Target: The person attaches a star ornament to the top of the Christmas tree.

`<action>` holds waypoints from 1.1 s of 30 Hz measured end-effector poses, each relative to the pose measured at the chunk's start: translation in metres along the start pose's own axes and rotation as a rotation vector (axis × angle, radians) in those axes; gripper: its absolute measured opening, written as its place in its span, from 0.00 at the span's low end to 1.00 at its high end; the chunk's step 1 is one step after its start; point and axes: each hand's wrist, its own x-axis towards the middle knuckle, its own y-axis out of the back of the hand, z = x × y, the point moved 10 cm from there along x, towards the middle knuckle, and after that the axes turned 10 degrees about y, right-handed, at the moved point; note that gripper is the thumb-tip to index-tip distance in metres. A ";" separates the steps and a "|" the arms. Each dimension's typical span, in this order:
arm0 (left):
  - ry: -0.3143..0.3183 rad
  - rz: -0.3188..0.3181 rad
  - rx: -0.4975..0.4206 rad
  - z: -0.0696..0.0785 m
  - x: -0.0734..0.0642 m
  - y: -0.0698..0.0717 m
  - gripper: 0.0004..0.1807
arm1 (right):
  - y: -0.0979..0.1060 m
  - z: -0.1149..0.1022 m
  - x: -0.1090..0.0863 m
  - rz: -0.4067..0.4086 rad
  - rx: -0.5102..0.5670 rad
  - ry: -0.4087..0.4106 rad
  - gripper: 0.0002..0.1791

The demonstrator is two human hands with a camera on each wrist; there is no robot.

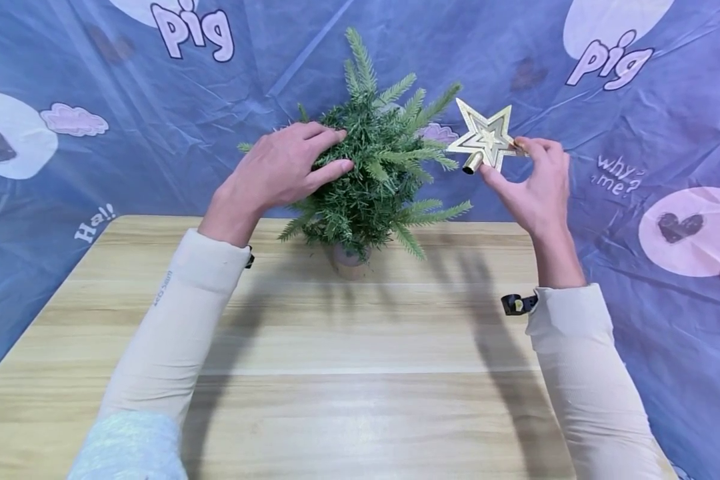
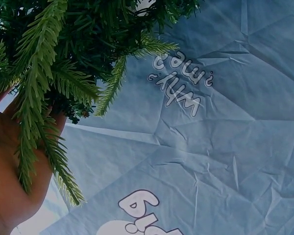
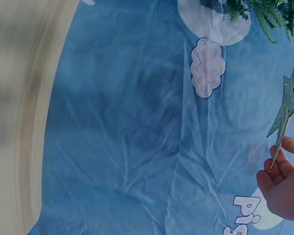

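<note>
A small artificial Christmas tree stands upright at the far side of the table. My left hand grips the foliage on its upper left, thumb and forefinger showing while the other fingertips are lost among the needles. In the left wrist view, a light green branch hangs in front of that hand. To the right of the tree, my right hand pinches a gold star tree topper by its lower right side. The star is apart from the tree, its short hollow socket pointing down and left. In the right wrist view the star appears nearly edge-on.
A light wooden table stretches out in front of the tree. Behind it hangs a creased blue cloth with printed words and hearts. The tree's round base rests near the table's back edge.
</note>
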 end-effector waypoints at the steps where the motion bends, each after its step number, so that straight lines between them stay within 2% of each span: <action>1: -0.001 0.002 0.000 0.000 0.000 0.000 0.36 | 0.000 -0.002 0.000 0.006 0.007 -0.001 0.41; 8: -0.001 -0.004 -0.005 0.001 0.001 0.000 0.36 | -0.002 -0.013 0.000 0.050 0.067 -0.009 0.39; 17: 0.005 -0.027 -0.004 0.002 0.001 -0.002 0.37 | 0.000 -0.019 0.002 0.089 0.083 -0.017 0.39; 26: 0.016 -0.027 0.000 -0.001 -0.001 -0.001 0.37 | 0.003 -0.034 0.007 0.174 0.104 0.009 0.39; 33: 0.011 -0.028 0.001 0.000 0.000 -0.001 0.37 | 0.004 -0.038 0.012 0.197 0.106 -0.011 0.39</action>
